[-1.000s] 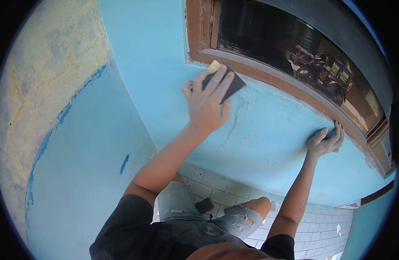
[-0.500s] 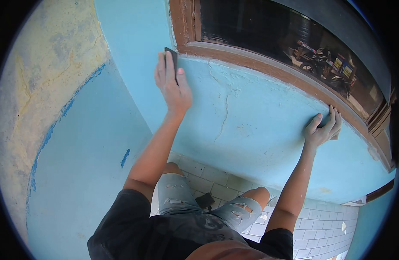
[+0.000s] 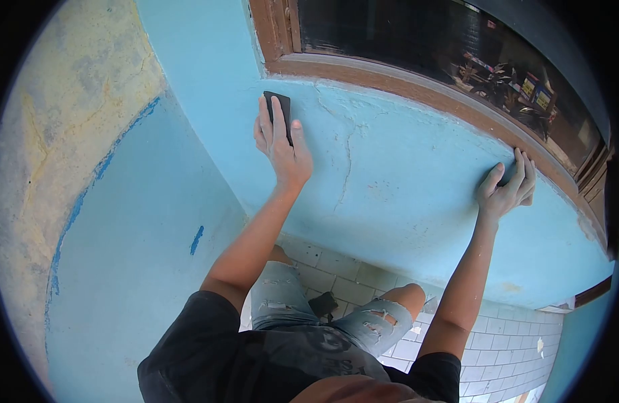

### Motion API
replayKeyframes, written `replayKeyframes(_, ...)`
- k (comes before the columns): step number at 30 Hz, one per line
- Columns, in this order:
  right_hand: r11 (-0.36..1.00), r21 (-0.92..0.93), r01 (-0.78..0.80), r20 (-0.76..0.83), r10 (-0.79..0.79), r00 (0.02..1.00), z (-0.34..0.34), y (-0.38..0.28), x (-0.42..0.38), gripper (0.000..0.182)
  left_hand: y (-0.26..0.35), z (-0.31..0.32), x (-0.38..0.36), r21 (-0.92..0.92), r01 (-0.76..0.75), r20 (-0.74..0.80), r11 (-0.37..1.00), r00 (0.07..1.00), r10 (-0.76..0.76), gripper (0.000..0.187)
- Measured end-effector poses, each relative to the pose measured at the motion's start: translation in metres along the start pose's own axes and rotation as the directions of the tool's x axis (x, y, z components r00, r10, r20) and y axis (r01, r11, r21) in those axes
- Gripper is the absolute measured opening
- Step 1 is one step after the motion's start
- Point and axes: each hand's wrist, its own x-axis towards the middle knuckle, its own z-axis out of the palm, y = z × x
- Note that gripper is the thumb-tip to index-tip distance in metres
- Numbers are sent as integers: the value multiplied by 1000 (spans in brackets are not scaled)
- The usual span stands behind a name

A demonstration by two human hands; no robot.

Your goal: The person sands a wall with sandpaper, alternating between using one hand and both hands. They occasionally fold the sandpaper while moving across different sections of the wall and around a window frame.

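Note:
My left hand (image 3: 282, 151) presses a flat black piece of sandpaper (image 3: 286, 119) against the light blue wall (image 3: 403, 201), just below the window's lower left corner. Its fingers lie along the sheet, with the thumb at the side. Pale dust coats the fingers. On the right, my right hand (image 3: 507, 185) leans on the wall, fingertips touching the underside of the brown window frame (image 3: 403, 87). Its fingers are stretched and the thumb stands apart. The area under that palm is in shadow and partly hidden.
A crack (image 3: 349, 161) runs down the wall between my hands. At left, a side wall (image 3: 135, 221) meets this one, with bare yellowish plaster (image 3: 74, 101) above. Below are my knees, pale floor tiles (image 3: 491, 342) and a dark object (image 3: 323, 305) on the floor. Dark window glass (image 3: 390, 40) is above.
My left hand has slid the sandpaper down and to the right, away from the window frame's corner. My right hand stays at about the same place on the wall. The view has shifted slightly.

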Motion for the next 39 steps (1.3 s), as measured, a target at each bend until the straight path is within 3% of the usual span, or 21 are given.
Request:
replayKeyframes(3, 1000, 4, -11, 22, 11, 1000, -3, -1, 1, 42, -1, 1, 3, 19, -11, 0, 1000, 1000, 11, 57)
replayKeyframes(8, 1000, 10, -13, 20, 13, 1000, -4, -3, 2, 42, 13, 21, -4, -39, 229, 12, 973, 973, -229, 58)
replayKeyframes(10, 1000, 11, -16, 15, 16, 1000, -3, -3, 3, 42, 23, 28, -23, -8, 138, 36, 990, 990, -138, 60)
replayKeyframes(12, 1000, 5, -16, 27, 16, 1000, -4, -3, 2, 42, 29, 26, -41, -23, -93, 162, 995, 982, 95, 61)
replayKeyframes(13, 1000, 2, -14, 24, 14, 1000, -4, -3, 2, 42, 26, 24, -41, -19, -122, 172, 992, 977, 124, 59)
replayKeyframes(17, 1000, -6, -7, 34, 8, 999, -5, 1, 2, 42, 14, 20, -18, 3, 43, 73, 999, 996, -43, 58)
replayKeyframes(20, 1000, -2, -6, 22, 6, 1000, -2, 1, 0, 42, 16, 15, -13, 23, 7, 101, 1000, 995, -10, 58)
replayKeyframes(21, 1000, 2, -3, 13, 3, 1000, -1, 1, 0, 42, 18, 17, -20, 46, -84, 142, 995, 987, 77, 58)
replayKeyframes(22, 1000, 6, -4, 15, 4, 1000, -1, 0, 0, 42, 15, 18, -27, 51, -83, 142, 995, 987, 75, 58)
replayKeyframes(24, 1000, -13, -17, 16, 17, 1000, -2, -2, 0, 42, 10, 19, -39, 106, -410, 278, 906, 887, 369, 58)
replayKeyframes(25, 1000, -10, -14, 20, 14, 1000, -2, -2, 0, 42, 3, 18, -38, 102, -468, 297, 878, 857, 422, 58)
replayKeyframes(26, 1000, -5, -8, 19, 8, 1000, -2, -1, 1, 42, -5, 18, -35, 103, -462, 296, 881, 859, 417, 58)
replayKeyframes(29, 1000, -15, 7, 25, -6, 1000, -3, 2, 1, 42, -14, 18, -5, 163, 17, 4, 987, 1000, -18, 58)
replayKeyframes(30, 1000, -20, 11, 29, -10, 1000, -3, 1, 1, 42, -14, 19, -7, 161, 20, 8, 987, 1000, -22, 58)
replayKeyframes(33, 1000, 2, 18, -4, -18, 1000, 0, 0, 1, 43, -8, 11, -27, 138, -260, 240, 956, 945, 223, 59)
replayKeyframes(34, 1000, 14, 16, -1, -16, 1000, 1, -1, 1, 43, -8, 10, -30, 150, -257, 240, 955, 946, 217, 59)
replayKeyframes(36, 1000, -15, 26, 5, -26, 1000, -2, -1, 2, 44, -9, 6, -31, 98, -144, 195, 985, 973, 123, 59)
replayKeyframes(37, 999, -34, 29, 21, -29, 999, -3, 0, 1, 45, -15, 5, -21, 99, 37, 117, 994, 992, -48, 59)
replayKeyframes(38, 999, -24, 30, 16, -30, 999, -3, 1, 1, 45, -21, 3, -9, 106, 37, 108, 994, 993, -49, 59)
replayKeyframes(39, 999, -24, 36, 23, -36, 999, -4, 1, 1, 45, -24, -2, 6, 39, 188, -1, 981, 982, -188, 61)
